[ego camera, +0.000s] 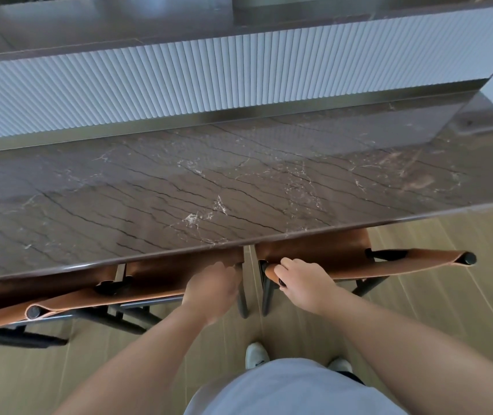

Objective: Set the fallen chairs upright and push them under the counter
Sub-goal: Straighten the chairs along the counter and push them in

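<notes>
No readable text, labels or numbers anywhere.

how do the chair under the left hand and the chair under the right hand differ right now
The middle chair has its backrest end covered by the left hand; the right chair shows its whole backrest, the right hand gripping its near end. The middle chair stands close beside a third chair; the right chair has open floor on its far side. Both are upright, tan leather on dark frames, seats under the counter.
</notes>
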`<control>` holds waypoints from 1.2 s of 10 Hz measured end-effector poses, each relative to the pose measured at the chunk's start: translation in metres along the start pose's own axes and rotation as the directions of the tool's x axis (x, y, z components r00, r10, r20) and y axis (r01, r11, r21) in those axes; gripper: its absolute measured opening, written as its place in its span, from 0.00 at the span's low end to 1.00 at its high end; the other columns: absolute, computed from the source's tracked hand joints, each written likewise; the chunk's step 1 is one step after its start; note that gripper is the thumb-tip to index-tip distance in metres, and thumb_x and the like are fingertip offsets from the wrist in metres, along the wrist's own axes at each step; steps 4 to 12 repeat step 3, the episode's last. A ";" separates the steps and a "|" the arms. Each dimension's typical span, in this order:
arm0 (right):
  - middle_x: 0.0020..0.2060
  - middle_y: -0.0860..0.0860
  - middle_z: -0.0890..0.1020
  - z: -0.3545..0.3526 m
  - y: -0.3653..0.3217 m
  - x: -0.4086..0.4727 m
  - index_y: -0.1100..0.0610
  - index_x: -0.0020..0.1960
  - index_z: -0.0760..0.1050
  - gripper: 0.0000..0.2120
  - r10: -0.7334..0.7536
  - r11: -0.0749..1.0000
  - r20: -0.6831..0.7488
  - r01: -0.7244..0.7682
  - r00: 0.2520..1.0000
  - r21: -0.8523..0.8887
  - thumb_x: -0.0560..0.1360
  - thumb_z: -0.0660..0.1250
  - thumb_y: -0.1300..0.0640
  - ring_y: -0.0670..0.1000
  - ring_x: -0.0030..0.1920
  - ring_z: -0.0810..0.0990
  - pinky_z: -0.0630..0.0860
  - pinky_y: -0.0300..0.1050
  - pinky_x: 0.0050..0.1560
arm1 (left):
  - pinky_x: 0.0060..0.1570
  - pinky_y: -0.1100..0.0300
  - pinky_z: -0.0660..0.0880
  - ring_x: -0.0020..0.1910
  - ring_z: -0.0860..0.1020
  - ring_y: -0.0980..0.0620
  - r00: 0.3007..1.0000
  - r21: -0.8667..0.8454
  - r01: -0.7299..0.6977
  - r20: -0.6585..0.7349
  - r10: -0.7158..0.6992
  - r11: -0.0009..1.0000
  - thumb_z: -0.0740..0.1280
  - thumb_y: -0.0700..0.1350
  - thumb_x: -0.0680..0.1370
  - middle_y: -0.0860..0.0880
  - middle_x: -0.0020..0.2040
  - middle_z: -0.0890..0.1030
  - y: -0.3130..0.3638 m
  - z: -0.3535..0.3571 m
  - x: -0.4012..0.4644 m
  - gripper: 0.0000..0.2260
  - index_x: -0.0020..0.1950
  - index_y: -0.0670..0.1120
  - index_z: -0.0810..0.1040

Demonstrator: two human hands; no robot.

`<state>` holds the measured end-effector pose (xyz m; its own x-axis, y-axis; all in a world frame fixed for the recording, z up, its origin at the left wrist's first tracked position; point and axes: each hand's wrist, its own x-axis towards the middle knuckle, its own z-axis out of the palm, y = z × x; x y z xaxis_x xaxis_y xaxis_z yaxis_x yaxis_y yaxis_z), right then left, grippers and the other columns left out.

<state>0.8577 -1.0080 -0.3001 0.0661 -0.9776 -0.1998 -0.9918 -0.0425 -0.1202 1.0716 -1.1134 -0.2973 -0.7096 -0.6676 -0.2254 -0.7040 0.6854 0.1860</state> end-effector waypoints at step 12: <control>0.56 0.49 0.75 -0.019 -0.003 -0.009 0.53 0.65 0.72 0.17 0.149 0.947 0.054 -0.158 0.987 0.280 0.79 0.63 0.49 0.53 0.58 0.75 0.75 0.48 0.50 | 0.49 0.60 0.73 0.52 0.73 0.56 0.986 -0.376 0.094 -0.096 -0.139 0.922 0.66 0.58 0.78 0.57 0.52 0.74 0.016 -0.006 0.000 0.15 0.60 0.53 0.77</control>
